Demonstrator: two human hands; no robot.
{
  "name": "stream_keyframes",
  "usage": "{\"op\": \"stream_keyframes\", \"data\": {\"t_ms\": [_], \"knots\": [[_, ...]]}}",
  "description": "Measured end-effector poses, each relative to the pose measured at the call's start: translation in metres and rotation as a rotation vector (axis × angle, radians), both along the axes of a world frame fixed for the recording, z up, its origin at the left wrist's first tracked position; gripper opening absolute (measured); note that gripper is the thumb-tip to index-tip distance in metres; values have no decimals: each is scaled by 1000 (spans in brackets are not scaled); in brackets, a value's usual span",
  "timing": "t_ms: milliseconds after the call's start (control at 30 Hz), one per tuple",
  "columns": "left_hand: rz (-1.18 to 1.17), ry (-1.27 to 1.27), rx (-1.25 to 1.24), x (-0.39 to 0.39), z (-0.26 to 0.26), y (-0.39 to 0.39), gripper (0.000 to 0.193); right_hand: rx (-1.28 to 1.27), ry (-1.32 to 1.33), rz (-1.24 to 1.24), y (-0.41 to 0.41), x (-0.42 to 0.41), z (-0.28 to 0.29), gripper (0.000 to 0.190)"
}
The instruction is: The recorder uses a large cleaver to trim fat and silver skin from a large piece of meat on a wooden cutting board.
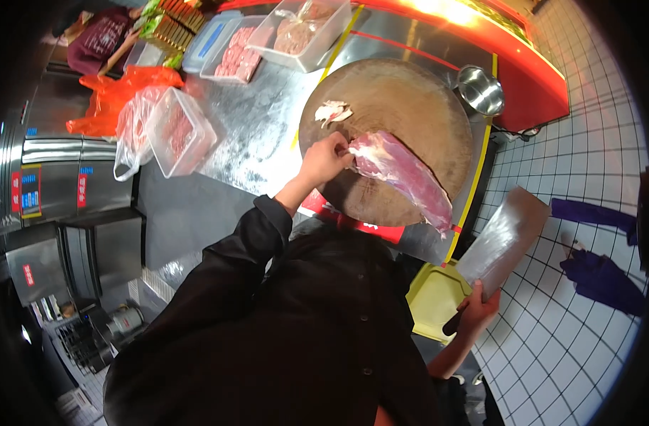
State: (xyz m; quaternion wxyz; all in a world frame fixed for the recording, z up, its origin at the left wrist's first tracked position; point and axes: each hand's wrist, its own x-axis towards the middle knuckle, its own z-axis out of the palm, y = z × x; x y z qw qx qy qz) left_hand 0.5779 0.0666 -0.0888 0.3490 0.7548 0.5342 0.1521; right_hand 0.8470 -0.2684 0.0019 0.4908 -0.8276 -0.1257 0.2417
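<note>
A long piece of raw red meat (401,173) lies slantwise on a round wooden chopping block (431,101), its lower end reaching the block's rim. My left hand (327,157) pinches the pale, fatty end of the meat between thumb and fingers. Above that hand, a small heap of white trimmings (333,112) rests on the wood. Off to the right, away from the block, my right hand (479,309) grips a broad cleaver (505,239) by its dark handle. The blade points up and to the right, apart from the meat.
Beyond the block stands a steel bowl (480,90). Plastic tubs of minced meat (180,133) and pinkish meat (238,56) stand left, beside an orange plastic bag (127,96). A yellow bin (436,298) sits below my right side, near a tiled wall (543,298). A co-worker (101,40) is at far left.
</note>
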Motion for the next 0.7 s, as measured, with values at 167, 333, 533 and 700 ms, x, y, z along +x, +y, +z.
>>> {"op": "stream_keyframes", "data": {"t_ms": [167, 333, 533, 700], "knots": [[85, -168, -126, -10, -20, 4, 21, -10, 47, 286, 38, -24, -2, 20], [281, -344, -93, -5, -20, -13, 20, -50, 33, 636, 91, -60, 4, 12], [353, -380, -149, -7, -6, -21, 15, -201, 68, 790, 135, -90, 10, 13], [333, -453, -217, -9, -10, -21, 17, -257, 21, 855, 140, -97, -1, 15]]}}
